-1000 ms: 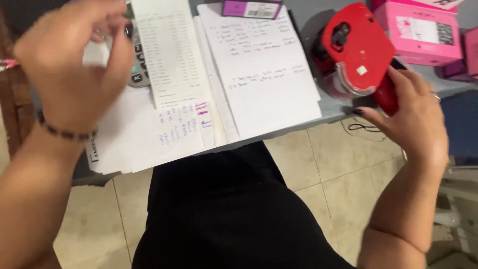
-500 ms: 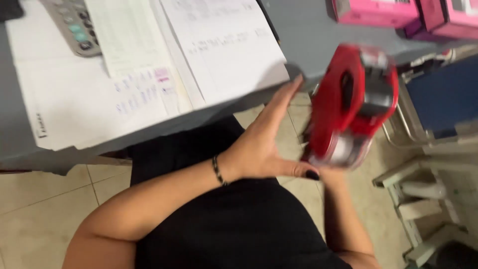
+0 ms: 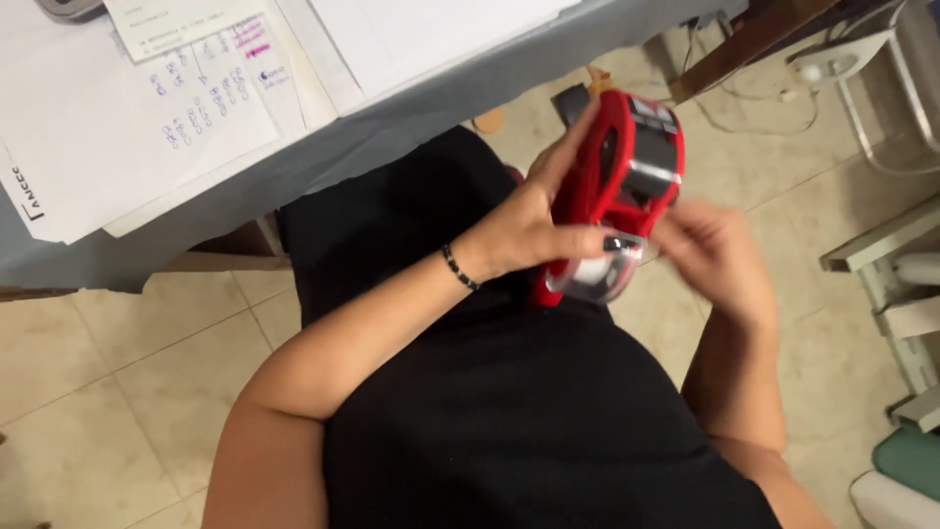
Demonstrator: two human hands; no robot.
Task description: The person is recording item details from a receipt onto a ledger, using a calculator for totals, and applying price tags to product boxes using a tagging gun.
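Wrapping the red plastic label gun (image 3: 617, 186) over the lap, the left hand (image 3: 529, 230) has its grip closed around the body; the blurred right hand (image 3: 720, 260) seems to pinch near its clear, rounded base. White handwritten papers (image 3: 127, 127) lie on the grey worktop (image 3: 411, 103).

the red label gun (image 3: 617, 206) has left the grey table (image 3: 411, 98), where it lay a second ago, and is now held over the lap. the left hand (image 3: 534, 225), earlier up over the papers (image 3: 127, 127), grips its side. the right hand (image 3: 715, 255) has let go and blurs just beside its clear lower end.
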